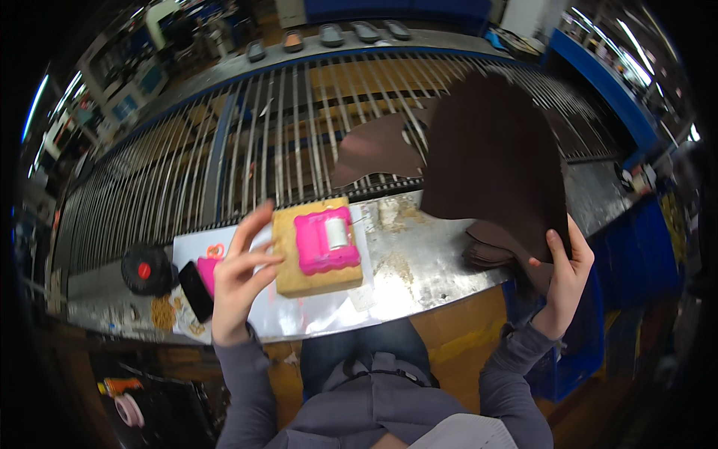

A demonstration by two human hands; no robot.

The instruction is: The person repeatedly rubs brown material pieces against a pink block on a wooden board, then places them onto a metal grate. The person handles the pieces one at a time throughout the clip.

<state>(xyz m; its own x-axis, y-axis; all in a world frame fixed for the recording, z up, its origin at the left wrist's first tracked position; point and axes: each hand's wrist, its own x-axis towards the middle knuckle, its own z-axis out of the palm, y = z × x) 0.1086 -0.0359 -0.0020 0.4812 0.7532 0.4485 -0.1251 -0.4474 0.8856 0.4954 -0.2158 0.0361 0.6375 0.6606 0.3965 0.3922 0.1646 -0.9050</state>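
My right hand (566,278) grips the lower edge of a large dark brown leather piece (497,150), held up on the right with the thumb in front. Beneath it, a small stack of similar brown pieces (490,248) lies on the metal bench; the held piece partly hides it. My left hand (243,273) is raised with its fingers apart and holds nothing. Just right of that hand stands a yellowish block (318,284). On top of the block sits a pink wavy-edged holder (313,247) with a white cylinder (337,233) in it.
Beyond the metal bench (407,262) runs a conveyor of metal rollers (254,142), with another brown piece (378,150) on it. Several shoe-shaped pieces (331,34) line the far ledge. At left are a black round object (144,269), a phone (196,292) and rubber bands (162,313). A blue crate (583,359) stands below right.
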